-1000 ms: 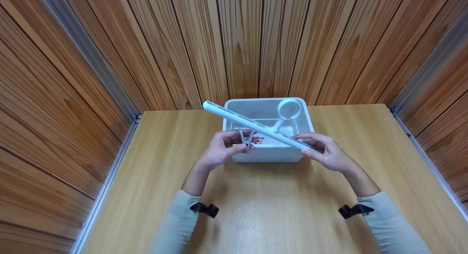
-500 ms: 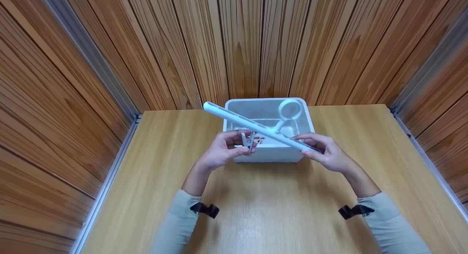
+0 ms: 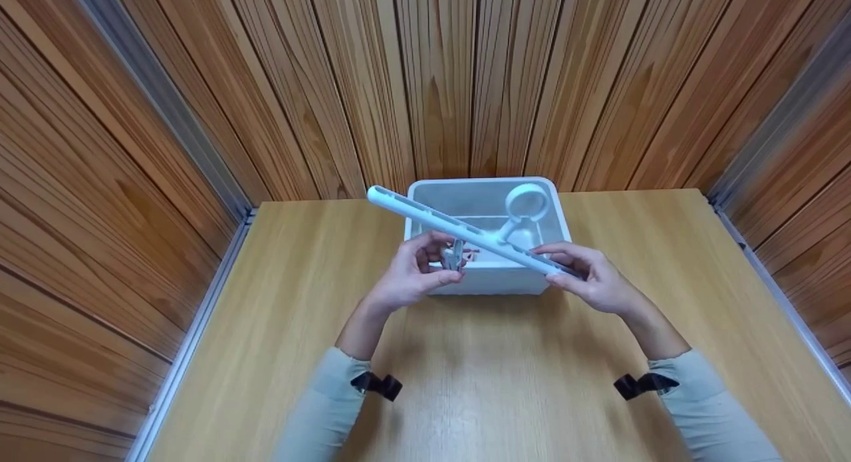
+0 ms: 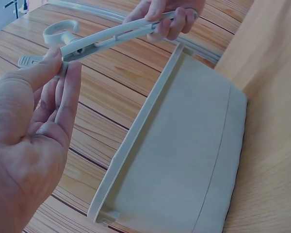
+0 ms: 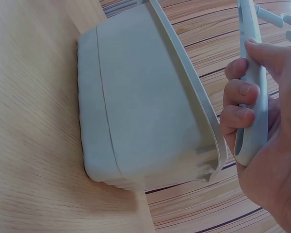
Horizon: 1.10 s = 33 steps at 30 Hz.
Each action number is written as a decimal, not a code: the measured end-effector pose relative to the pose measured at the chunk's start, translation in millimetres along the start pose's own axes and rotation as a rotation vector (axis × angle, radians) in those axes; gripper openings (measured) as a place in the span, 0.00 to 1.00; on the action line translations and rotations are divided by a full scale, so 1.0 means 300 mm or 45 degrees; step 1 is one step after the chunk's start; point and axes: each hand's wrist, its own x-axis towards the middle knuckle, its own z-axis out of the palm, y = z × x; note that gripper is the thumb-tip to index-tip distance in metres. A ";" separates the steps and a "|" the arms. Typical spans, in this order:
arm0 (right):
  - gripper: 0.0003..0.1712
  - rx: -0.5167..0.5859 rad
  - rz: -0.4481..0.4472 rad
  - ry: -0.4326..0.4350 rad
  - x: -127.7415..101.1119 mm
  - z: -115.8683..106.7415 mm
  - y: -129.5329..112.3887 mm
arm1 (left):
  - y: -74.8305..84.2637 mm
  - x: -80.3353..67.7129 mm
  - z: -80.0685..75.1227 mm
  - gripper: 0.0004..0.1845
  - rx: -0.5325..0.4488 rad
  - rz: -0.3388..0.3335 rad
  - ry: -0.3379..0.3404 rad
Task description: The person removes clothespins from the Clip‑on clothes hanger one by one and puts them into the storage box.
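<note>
Right grip (image 3: pixel 594 280) around hanger bar (image 3: pixel 465 231); left grip (image 3: pixel 412 276) pinching clip (image 3: pixel 454 257).

A white hanger bar (image 3: pixel 465 232) is showing against a white bin (image 3: pixel 488 286); at six o'clock, pale-grained wood table (image 3: pixel 498 382); pale green sleeves (image 3: pixel 322 412).

Surface: light wooden bench (image 3: pixel 479 382), pale grain running from near edge to far edge.
Surround: wood-panelled walls close in the far edge and both side edges; a metal strip lines each side edge.
On it: 1 white plastic tub (image 3: pixel 488 282), open at the top.
Tub place: middle of the far edge, back against the wall, well apart from both far corners.
</note>
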 end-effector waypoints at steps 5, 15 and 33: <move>0.23 0.021 -0.023 -0.008 0.000 0.004 0.004 | 0.006 -0.001 0.012 0.26 0.054 0.005 0.050; 0.24 0.061 -0.053 -0.033 0.001 0.015 0.020 | 0.012 -0.002 0.032 0.27 0.087 -0.035 0.123; 0.26 0.170 -0.074 -0.009 0.010 0.081 0.035 | 0.034 0.007 0.050 0.26 0.114 -0.010 0.296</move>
